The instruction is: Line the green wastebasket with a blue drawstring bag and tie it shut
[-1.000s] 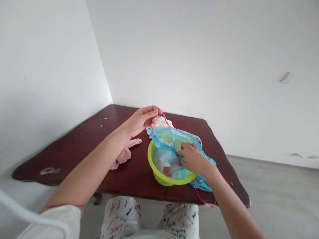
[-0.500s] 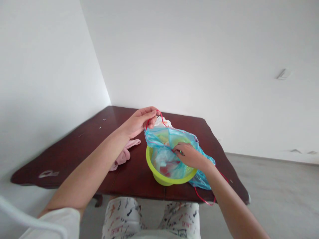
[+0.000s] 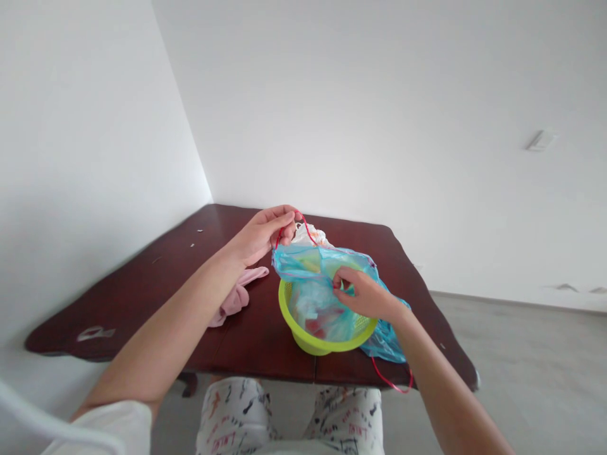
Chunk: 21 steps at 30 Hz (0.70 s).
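Note:
A blue see-through plastic drawstring bag (image 3: 303, 261) is stretched over a yellow-green plastic basket (image 3: 310, 341). My left hand (image 3: 270, 232) pinches the bag's red drawstring (image 3: 307, 229), holding a loop of it up behind the basket's left side. Above the basket, my right hand (image 3: 358, 292) is closed with thumb and finger on the near edge of the bag's mouth. Inside the basket lies crumpled pale plastic, with something dark red showing through. More of the bag spills over the basket's right side, and another red string hangs at the table's front edge.
The basket stands near the front edge of a dark red-brown table (image 3: 180, 284). A pink cloth (image 3: 236, 302) lies to its left, partly behind my left arm. Behind the basket is a white plastic bag (image 3: 310, 235). White walls border the table's back and left.
My right hand has shifted slightly, its pinch on the bag's edge lifting a little. The left hand keeps its hold on the string. The view has moved a touch.

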Tool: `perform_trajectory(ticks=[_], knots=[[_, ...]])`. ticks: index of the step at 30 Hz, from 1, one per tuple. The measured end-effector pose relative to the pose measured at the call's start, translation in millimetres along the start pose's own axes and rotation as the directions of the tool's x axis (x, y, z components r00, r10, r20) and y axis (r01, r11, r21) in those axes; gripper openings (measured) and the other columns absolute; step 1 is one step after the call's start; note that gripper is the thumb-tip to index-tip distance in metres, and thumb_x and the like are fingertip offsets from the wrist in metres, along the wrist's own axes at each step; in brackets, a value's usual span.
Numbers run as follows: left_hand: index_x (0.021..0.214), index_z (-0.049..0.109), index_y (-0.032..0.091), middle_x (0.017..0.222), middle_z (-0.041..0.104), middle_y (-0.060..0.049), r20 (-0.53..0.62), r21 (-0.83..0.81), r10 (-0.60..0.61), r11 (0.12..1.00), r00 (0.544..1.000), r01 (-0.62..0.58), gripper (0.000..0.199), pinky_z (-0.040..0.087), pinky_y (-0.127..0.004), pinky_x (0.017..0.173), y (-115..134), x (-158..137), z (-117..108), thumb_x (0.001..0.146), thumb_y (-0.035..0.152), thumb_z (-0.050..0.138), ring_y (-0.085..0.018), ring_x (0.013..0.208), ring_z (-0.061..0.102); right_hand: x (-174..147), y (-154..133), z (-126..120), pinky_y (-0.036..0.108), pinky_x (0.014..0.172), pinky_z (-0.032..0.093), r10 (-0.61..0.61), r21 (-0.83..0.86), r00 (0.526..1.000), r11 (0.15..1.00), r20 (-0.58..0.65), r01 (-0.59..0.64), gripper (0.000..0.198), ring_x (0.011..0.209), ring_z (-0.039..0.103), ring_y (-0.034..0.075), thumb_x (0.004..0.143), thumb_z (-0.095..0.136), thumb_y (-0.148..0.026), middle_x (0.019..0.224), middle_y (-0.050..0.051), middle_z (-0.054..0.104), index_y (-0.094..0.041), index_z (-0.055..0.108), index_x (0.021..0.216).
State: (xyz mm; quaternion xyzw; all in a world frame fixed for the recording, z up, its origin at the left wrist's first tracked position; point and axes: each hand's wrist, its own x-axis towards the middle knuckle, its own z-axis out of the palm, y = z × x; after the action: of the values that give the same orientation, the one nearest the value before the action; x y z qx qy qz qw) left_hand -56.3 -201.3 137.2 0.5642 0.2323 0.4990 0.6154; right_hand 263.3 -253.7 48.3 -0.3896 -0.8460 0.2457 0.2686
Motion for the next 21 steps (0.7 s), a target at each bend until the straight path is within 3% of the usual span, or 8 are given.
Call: perform_trajectory(ticks=[4,8,13,15,18,20,21], knots=[[0.096,0.086,0.016,0.093,0.080,-0.005,-0.184,-0.014,0.077,0.997,0.980,-0.081,0.048,0.058,-0.020,0.069,1.5,3.7,-7.3,0.084,0.054,0.112,-0.012,0.079,0.072,-28.0,-20.9,-35.2,0.039,0.093,0.053,-0.083,0.017,0.991,0.996,-0.104,0.085,0.017,0.098,0.065,0.022,0.097,0.066,-0.013,0.102,0.001,0.068,-0.027,0.056,0.097],[0.097,0.084,0.018,0.117,0.087,-0.006,-0.384,-0.132,0.075,0.982,0.920,-0.135,0.032,0.059,-0.018,0.075,5.4,6.7,-15.0,0.091,0.040,0.106,-0.012,0.092,0.077,-69.2,-44.2,-69.7,0.043,0.102,0.047,-0.164,-0.203,0.972,0.971,-0.170,0.129,0.027,0.109,0.066,0.025,0.091,0.069,-0.005,0.115,0.003,0.070,-0.026,0.054,0.093],[0.107,0.083,0.025,0.157,0.083,-0.005,-0.432,-0.230,0.079,0.954,0.898,-0.195,0.019,0.066,-0.022,0.094,8.8,-1.8,-18.2,0.104,0.039,0.095,-0.015,0.119,0.082,-110.8,-52.1,-88.9,0.044,0.099,0.049,-0.217,-0.330,0.894,0.940,-0.392,0.084,0.031,0.107,0.069,0.025,0.094,0.074,-0.005,0.117,0.004,0.073,-0.026,0.052,0.086],[0.116,0.085,0.030,0.166,0.079,-0.002,-0.402,-0.208,0.158,0.944,0.902,-0.258,0.021,0.066,-0.024,0.102,9.1,-9.1,-13.5,0.104,0.042,0.096,-0.018,0.134,0.080,-119.6,-50.1,-89.9,0.041,0.090,0.050,-0.241,-0.309,0.813,0.948,-0.531,0.080,0.033,0.100,0.069,0.024,0.097,0.076,-0.006,0.112,0.004,0.072,-0.025,0.054,0.082],[0.136,0.085,0.040,0.172,0.076,0.002,-0.309,-0.138,0.330,0.912,0.892,-0.386,0.037,0.066,-0.027,0.113,9.7,-21.0,2.5,0.102,0.045,0.098,-0.021,0.151,0.075,-122.9,-45.8,-87.9,0.039,0.081,0.048,-0.246,-0.284,0.609,0.958,-0.754,0.035,0.036,0.089,0.065,0.021,0.101,0.085,-0.012,0.101,0.003,0.069,-0.025,0.059,0.080],[0.152,0.078,0.047,0.171,0.076,0.002,-0.236,-0.104,0.403,0.894,0.884,-0.436,0.053,0.065,-0.031,0.118,10.8,-28.3,17.0,0.103,0.046,0.098,-0.023,0.154,0.075,-120.0,-43.7,-86.4,0.039,0.081,0.048,-0.238,-0.287,0.500,0.958,-0.833,-0.022,0.039,0.087,0.064,0.021,0.100,0.091,-0.017,0.095,0.001,0.067,-0.026,0.059,0.079],[0.160,0.073,0.049,0.170,0.077,0.002,-0.208,-0.097,0.422,0.889,0.882,-0.448,0.061,0.066,-0.033,0.120,11.7,-31.6,24.6,0.104,0.046,0.097,-0.024,0.153,0.076,-117.5,-43.3,-85.9,0.038,0.080,0.048,-0.232,-0.283,0.469,0.958,-0.852,-0.040,0.042,0.086,0.063,0.020,0.099,0.093,-0.019,0.093,0.001,0.067,-0.026,0.058,0.078]])
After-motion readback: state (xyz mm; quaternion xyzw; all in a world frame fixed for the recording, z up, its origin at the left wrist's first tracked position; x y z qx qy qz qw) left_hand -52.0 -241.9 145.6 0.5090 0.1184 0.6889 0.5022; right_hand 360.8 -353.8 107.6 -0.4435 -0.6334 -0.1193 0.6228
